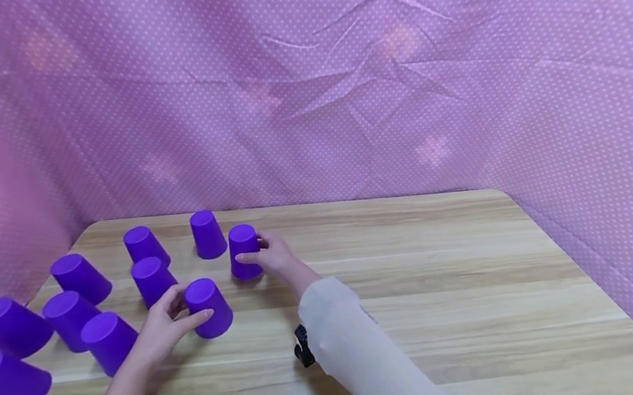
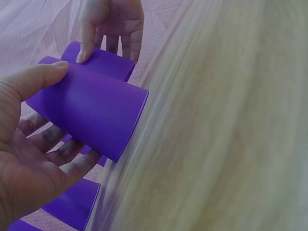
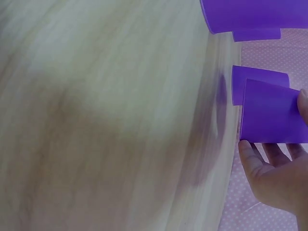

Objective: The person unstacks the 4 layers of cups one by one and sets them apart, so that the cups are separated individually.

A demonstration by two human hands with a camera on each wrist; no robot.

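Note:
My left hand (image 1: pixel 159 330) grips an upside-down purple cup (image 1: pixel 209 309), thumb on the near side and fingers round the far side. In the left wrist view the same cup (image 2: pixel 91 110) sits between the thumb and the curled fingers. Farther back, my right hand (image 1: pixel 276 258) holds another upturned purple cup (image 1: pixel 243 253) by its right side. The right wrist view has this cup (image 3: pixel 272 113) between thumb and fingers. Behind it stands a purple cup (image 1: pixel 208 234) that neither hand touches. Just beyond the left hand are two more cups, one nearer (image 1: pixel 152 280) and one behind (image 1: pixel 144 244).
Several more upturned purple cups stand on the left of the wooden table (image 1: pixel 428 290), among them a front-left cup (image 1: pixel 3 384) and a cup (image 1: pixel 109 341) beside my left forearm. Pink dotted cloth (image 1: pixel 336 85) hangs behind the table and along both sides.

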